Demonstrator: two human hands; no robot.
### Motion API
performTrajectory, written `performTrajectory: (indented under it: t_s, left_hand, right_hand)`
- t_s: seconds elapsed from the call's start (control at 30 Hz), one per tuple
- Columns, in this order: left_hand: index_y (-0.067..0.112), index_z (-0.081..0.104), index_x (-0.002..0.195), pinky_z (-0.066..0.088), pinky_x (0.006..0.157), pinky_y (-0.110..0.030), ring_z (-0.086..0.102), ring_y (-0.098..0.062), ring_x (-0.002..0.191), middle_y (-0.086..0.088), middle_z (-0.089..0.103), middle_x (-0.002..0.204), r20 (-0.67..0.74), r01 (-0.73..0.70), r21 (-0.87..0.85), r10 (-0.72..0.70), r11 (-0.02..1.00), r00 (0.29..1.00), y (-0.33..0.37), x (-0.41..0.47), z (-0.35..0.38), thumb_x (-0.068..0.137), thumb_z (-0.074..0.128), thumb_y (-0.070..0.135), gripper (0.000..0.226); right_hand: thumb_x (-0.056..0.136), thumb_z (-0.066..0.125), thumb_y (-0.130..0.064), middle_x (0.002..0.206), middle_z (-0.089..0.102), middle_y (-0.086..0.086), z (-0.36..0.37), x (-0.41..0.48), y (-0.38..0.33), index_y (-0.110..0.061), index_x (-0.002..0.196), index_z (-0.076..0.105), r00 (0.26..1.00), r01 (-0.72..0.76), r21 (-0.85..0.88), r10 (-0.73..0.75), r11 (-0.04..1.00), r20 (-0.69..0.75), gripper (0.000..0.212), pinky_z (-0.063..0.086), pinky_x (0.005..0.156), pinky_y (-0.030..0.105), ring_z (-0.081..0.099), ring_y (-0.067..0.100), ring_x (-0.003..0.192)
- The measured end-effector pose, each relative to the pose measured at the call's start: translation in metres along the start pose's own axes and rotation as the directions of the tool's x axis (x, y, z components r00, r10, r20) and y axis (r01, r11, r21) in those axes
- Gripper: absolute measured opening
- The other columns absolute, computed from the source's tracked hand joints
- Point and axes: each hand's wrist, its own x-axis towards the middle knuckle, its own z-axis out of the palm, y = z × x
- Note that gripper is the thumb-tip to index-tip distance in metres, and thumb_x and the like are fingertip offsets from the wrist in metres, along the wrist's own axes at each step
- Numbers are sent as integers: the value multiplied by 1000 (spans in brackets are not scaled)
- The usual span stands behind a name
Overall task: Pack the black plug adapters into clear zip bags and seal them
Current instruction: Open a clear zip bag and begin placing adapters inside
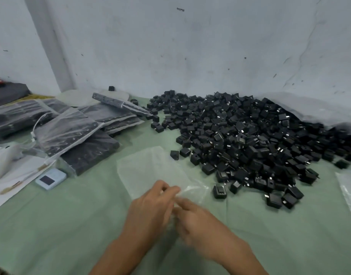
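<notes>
Both hands, left hand (150, 205) and right hand (192, 217), pinch the empty clear zip bag (149, 171) mouth near the green cloth's (61, 225) front edge; thin film could slip and stay unopened, probably.

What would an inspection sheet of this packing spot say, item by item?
Surface: green cloth under everything in view.
Job's things: empty clear zip bag lying flat; heap of black plug adapters to its right; filled bags stacked at the left.
Clutter: small white device and papers at the left.
Hands: left hand pinches the bag's near edge with its fingers; right hand is blurred at the same edge, grip unclear.
Cables: thin white cord looping by the filled bags.
Surroundings: scuffed pale wall behind.
</notes>
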Motion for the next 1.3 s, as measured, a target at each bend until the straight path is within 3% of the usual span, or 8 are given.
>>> performTrajectory:
  t_s: [0.17, 0.4, 0.57, 0.63, 0.9, 1.0, 1.17, 1.3]
  left_hand:
    - [30, 68, 105, 52, 58, -28, 67, -10, 76, 16, 64, 93, -90, 95, -80, -102, 992, 991, -12, 3, 15, 88, 76, 27, 19]
    - [31, 70, 100, 50, 59, -28, 62, -10, 70, 14, 61, 93, -96, 123, -95, -132, 988, 987, -4, -2, 23, 90, 73, 31, 10]
    - [33, 59, 128, 49, 73, -28, 51, -3, 75, 14, 54, 110, 68, 167, -106, -160, 980, 985, -15, -11, 26, 89, 72, 40, 42]
    - [34, 53, 130, 46, 78, -23, 51, -2, 85, 18, 46, 114, 151, 168, -111, -151, 979, 977, -21, -15, 27, 88, 70, 37, 45]
    - [19, 70, 95, 39, 67, -21, 55, -10, 68, 13, 51, 80, 46, 107, -125, -102, 986, 994, -1, -9, 27, 92, 69, 18, 3]
    - [19, 67, 96, 40, 67, -21, 54, -10, 71, 14, 51, 82, -3, 35, -182, -36, 983, 999, 18, -11, 25, 95, 65, 17, 2]
    - [23, 65, 100, 48, 72, -26, 56, -11, 80, 10, 57, 91, -22, -102, -262, 100, 960, 995, 44, -22, 17, 99, 57, 24, 8]
    - [25, 67, 109, 47, 76, -21, 58, -9, 87, 12, 61, 99, -42, -113, -293, 106, 949, 993, 53, -23, 7, 97, 61, 20, 14]
  right_hand:
    - [96, 52, -29, 100, 64, -18, -18, -21, 57, -34, 103, 64, 883, -262, 64, 266, 963, -386, 16, 50, 77, 27, 61, 4, 88]
    - [97, 56, -39, 127, 50, -2, 3, 1, 100, -31, 131, 52, 846, -469, -20, 442, 883, -298, 36, 43, 86, 31, 49, 21, 110]
    - [86, 72, -33, 96, 58, -10, 6, -11, 97, -41, 96, 39, 770, -394, 366, 521, 843, -369, 36, 44, 66, 24, 58, 12, 83]
    - [84, 76, -33, 98, 60, -11, 2, -20, 89, -42, 102, 43, 746, -291, 563, 552, 774, -373, 39, 48, 64, 16, 62, 6, 77]
    - [86, 74, -7, 98, 70, 6, 7, -33, 42, -24, 113, 70, 890, -216, 876, 456, 430, -4, 32, 55, 70, 23, 70, 17, 72]
    - [93, 60, 1, 98, 72, 13, 13, -24, 24, -11, 115, 69, 904, -241, 930, 412, 279, 111, 26, 59, 75, 30, 72, 23, 79]
    - [76, 55, 2, 86, 69, 16, 5, 2, 20, 10, 93, 65, 941, -230, 938, 303, 258, 148, 21, 54, 67, 27, 66, 22, 79]
    - [91, 62, 1, 99, 71, 14, 8, 31, 22, -3, 112, 67, 920, -250, 967, 324, 54, 220, 22, 56, 72, 28, 67, 24, 88]
